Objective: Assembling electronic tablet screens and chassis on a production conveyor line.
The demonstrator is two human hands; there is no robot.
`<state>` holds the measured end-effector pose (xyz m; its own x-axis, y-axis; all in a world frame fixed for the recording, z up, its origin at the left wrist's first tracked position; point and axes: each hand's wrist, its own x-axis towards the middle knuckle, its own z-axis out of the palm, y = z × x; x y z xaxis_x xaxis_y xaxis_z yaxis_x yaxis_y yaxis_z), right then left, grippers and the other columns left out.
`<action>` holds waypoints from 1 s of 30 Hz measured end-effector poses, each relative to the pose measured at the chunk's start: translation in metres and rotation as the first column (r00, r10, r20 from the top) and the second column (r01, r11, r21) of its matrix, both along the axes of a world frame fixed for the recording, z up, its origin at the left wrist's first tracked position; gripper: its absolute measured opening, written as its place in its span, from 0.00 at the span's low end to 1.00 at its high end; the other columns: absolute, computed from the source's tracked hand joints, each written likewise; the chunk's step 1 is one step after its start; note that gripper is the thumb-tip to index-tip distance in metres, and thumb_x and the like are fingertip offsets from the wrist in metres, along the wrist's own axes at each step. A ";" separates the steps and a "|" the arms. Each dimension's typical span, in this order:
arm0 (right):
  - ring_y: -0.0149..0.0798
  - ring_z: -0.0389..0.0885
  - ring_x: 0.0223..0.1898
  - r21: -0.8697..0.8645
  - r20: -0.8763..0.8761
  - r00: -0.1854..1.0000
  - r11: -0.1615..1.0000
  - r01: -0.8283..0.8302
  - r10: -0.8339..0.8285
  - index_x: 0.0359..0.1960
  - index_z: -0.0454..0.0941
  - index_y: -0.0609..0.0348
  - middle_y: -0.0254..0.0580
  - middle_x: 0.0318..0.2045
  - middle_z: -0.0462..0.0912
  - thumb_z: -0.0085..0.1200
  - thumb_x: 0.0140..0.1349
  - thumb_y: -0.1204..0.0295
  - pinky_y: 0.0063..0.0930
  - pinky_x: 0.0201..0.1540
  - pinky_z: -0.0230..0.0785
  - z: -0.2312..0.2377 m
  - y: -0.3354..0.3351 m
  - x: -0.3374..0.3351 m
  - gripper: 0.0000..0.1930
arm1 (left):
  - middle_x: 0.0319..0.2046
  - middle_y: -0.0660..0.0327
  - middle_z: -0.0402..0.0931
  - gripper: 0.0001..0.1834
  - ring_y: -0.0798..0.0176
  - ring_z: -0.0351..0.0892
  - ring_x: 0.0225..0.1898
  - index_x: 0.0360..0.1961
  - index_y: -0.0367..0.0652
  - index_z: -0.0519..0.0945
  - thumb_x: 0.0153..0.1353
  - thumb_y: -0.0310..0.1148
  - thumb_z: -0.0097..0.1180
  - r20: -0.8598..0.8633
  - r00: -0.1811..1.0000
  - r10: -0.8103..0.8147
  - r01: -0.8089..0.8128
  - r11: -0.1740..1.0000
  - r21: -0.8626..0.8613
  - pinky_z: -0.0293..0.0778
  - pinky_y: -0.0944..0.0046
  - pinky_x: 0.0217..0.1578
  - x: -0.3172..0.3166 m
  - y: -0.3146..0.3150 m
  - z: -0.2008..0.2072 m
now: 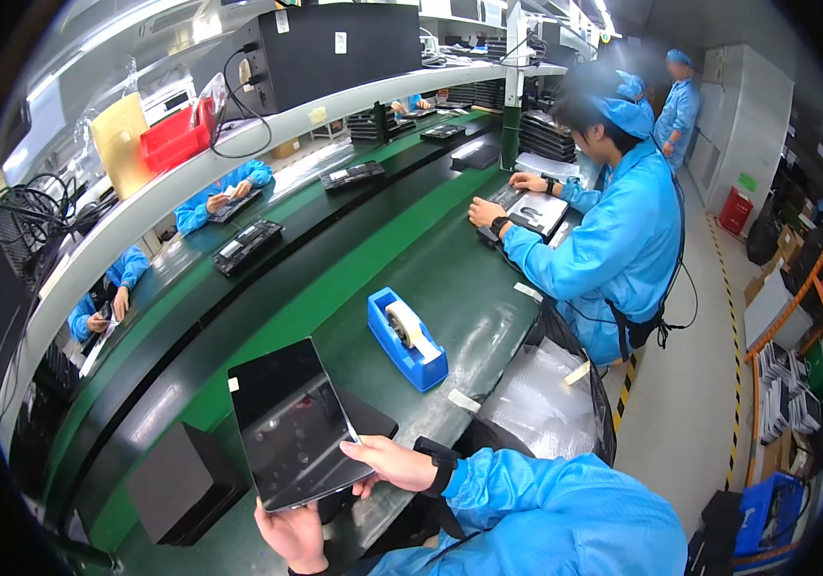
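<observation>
A black, glossy-screened tablet (288, 422) is held tilted above the green bench, with a small pale sticker at its upper left edge. My left hand (293, 536) grips its bottom edge. At its right edge my right hand (394, 463) is closed on it, the thumb on the rim and a dark band around the wrist. A thin silver strip shows along that edge by my thumb; I cannot tell whether it is a separate part. Under and behind the tablet lies a dark flat object (370, 419), partly hidden.
A blue tape dispenser (408, 341) stands beyond the tablet; a black box (186, 485) sits left. At right hangs a black bag with clear plastic wrap (550, 403). A co-worker (613, 211) handles a device at the bench. Dark devices (247, 247) lie on the conveyor (296, 226).
</observation>
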<state>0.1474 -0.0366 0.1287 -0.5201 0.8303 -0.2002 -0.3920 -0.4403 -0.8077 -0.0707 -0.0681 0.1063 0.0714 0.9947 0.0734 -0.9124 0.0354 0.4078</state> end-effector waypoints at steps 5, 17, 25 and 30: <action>0.29 0.80 0.28 0.040 0.014 0.988 0.987 -0.154 0.154 0.44 0.74 0.59 0.36 0.36 0.80 0.44 0.69 0.55 0.22 0.28 0.76 0.018 0.005 -0.003 0.18 | 0.53 0.57 0.76 0.21 0.56 0.74 0.53 0.52 0.44 0.76 0.68 0.42 0.37 0.026 1.000 -0.002 0.001 0.999 0.043 0.68 0.50 0.54 -0.014 -0.001 0.018; 0.27 0.80 0.29 0.130 0.158 0.977 0.978 -0.164 0.142 0.40 0.76 0.59 0.33 0.30 0.81 0.46 0.69 0.57 0.22 0.33 0.76 0.054 0.001 -0.012 0.16 | 0.53 0.55 0.75 0.22 0.54 0.72 0.55 0.53 0.41 0.76 0.67 0.42 0.38 0.162 0.976 -0.149 0.123 0.979 0.163 0.64 0.50 0.57 -0.031 0.001 0.024; 0.32 0.79 0.36 0.116 0.033 0.998 0.992 0.042 -0.046 0.43 0.75 0.61 0.38 0.38 0.80 0.47 0.69 0.64 0.28 0.41 0.74 0.054 0.012 -0.031 0.13 | 0.52 0.55 0.76 0.21 0.53 0.73 0.54 0.50 0.42 0.77 0.67 0.41 0.38 0.241 0.962 -0.128 0.116 0.991 0.066 0.65 0.49 0.57 -0.029 0.016 0.026; 0.36 0.80 0.37 0.149 0.078 0.994 0.987 0.067 -0.079 0.44 0.75 0.65 0.41 0.38 0.81 0.49 0.67 0.65 0.31 0.42 0.73 0.055 0.030 -0.046 0.14 | 0.53 0.53 0.75 0.21 0.52 0.72 0.55 0.52 0.39 0.74 0.67 0.40 0.36 0.345 0.929 -0.131 0.109 0.991 0.083 0.66 0.48 0.58 -0.035 0.030 0.014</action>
